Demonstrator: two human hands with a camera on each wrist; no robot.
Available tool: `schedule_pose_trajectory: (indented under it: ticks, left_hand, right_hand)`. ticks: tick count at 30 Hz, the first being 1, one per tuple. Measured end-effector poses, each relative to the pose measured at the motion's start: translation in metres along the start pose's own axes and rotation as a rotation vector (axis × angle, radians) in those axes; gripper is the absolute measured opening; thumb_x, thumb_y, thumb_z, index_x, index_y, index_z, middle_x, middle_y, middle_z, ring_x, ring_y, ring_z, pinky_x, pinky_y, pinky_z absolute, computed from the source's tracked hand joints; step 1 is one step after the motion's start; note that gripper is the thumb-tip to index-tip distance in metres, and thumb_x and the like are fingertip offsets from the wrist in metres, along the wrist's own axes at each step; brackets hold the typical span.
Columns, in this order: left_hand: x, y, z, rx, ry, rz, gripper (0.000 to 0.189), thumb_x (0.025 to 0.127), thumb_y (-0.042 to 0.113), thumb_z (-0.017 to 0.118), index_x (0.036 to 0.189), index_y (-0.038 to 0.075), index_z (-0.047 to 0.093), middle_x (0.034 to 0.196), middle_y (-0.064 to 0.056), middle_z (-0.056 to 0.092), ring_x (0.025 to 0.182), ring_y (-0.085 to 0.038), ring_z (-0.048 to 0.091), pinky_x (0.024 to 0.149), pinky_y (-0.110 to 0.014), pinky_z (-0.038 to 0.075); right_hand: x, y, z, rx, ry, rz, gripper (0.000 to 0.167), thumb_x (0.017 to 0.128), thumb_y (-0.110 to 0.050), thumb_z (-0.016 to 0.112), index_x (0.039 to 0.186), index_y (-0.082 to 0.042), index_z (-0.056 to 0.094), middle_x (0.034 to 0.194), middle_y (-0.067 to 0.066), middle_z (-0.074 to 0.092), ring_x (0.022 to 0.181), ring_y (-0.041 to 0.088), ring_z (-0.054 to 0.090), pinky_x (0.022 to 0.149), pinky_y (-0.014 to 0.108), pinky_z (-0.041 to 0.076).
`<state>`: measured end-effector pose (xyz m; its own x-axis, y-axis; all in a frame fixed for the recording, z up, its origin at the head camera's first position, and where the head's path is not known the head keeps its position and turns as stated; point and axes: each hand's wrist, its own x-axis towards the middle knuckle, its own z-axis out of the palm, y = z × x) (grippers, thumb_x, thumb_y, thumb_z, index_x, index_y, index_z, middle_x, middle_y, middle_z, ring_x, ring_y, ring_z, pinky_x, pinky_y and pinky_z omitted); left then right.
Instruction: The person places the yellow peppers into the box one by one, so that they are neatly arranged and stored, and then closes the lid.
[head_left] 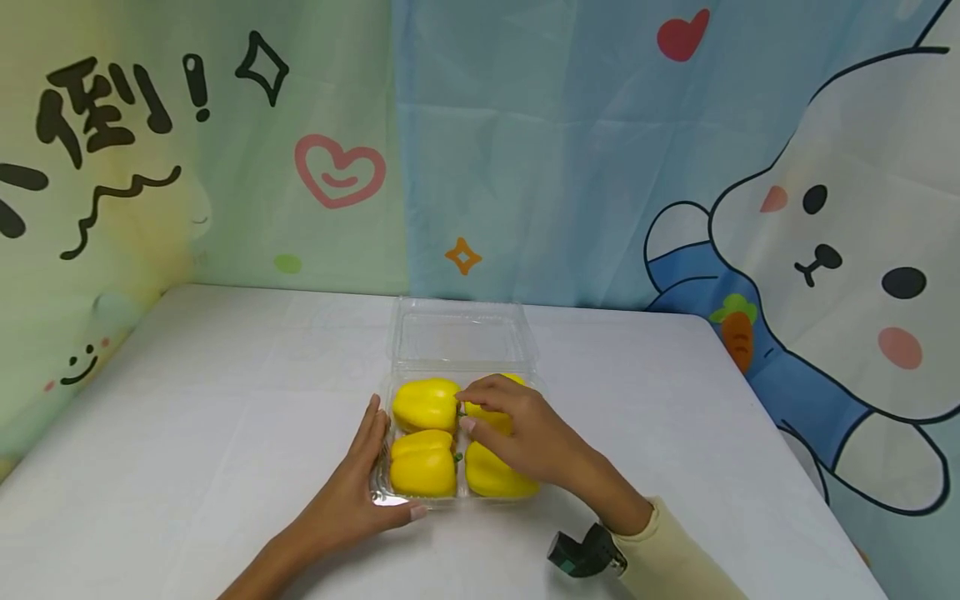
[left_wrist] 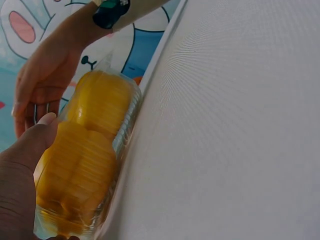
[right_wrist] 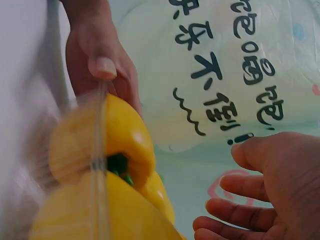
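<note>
Several yellow bell peppers sit in two columns in a clear plastic clamshell box. On the left side are a front pepper and a back pepper. My left hand rests on the box's near left corner, fingers straight along its side and thumb along the front edge. Over the right column hovers my right hand, partly hiding the back right pepper and the front right pepper. In the right wrist view, the right hand's fingers are spread apart and hold nothing. A green stem shows on one pepper.
The box's clear lid lies folded back, away from me. The white table extends to both sides. A printed cloth backdrop hangs behind it. A dark device is worn at my right wrist, beside a pale yellow sleeve.
</note>
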<state>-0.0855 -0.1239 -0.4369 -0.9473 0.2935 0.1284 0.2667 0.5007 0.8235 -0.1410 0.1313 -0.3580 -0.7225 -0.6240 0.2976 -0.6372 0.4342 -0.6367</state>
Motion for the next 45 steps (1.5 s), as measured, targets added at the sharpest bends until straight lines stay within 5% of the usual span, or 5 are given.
schedule_pose_trajectory:
  ticks: [23,38,45]
  left_hand:
    - [0.0,0.001,0.0,0.022,-0.007,-0.017,0.126,0.069,0.053,0.084,0.155,0.001,0.007,0.162,-0.003,-0.012,0.146,-0.027,0.007,0.11,-0.053,0.021]
    - [0.001,0.0,-0.001,0.01,-0.007,0.0,0.126,0.07,0.054,0.083,0.155,0.0,0.007,0.162,-0.005,-0.012,0.146,-0.029,0.006,0.11,-0.054,0.019]
    - [0.0,0.0,-0.001,0.002,-0.009,0.004,0.125,0.07,0.052,0.083,0.155,0.001,0.006,0.162,-0.004,-0.012,0.146,-0.029,0.004,0.11,-0.055,0.019]
  right_hand:
    - [0.005,0.054,-0.029,-0.027,0.275,0.152,0.026,0.097,-0.012,0.061,0.121,-0.003,0.066,0.119,0.009,0.062,0.113,0.025,0.057,0.093,0.044,0.049]
    - [0.0,0.081,-0.047,-0.028,0.292,0.313,0.033,0.099,-0.017,0.059,0.129,-0.004,0.061,0.126,0.011,0.058,0.115,0.027,0.056,0.096,0.044,0.047]
    - [-0.001,0.1,-0.044,-0.004,0.237,0.444,0.052,0.102,-0.024,0.053,0.146,-0.001,0.041,0.141,0.019,0.046,0.121,0.036,0.053,0.098,0.051,0.044]
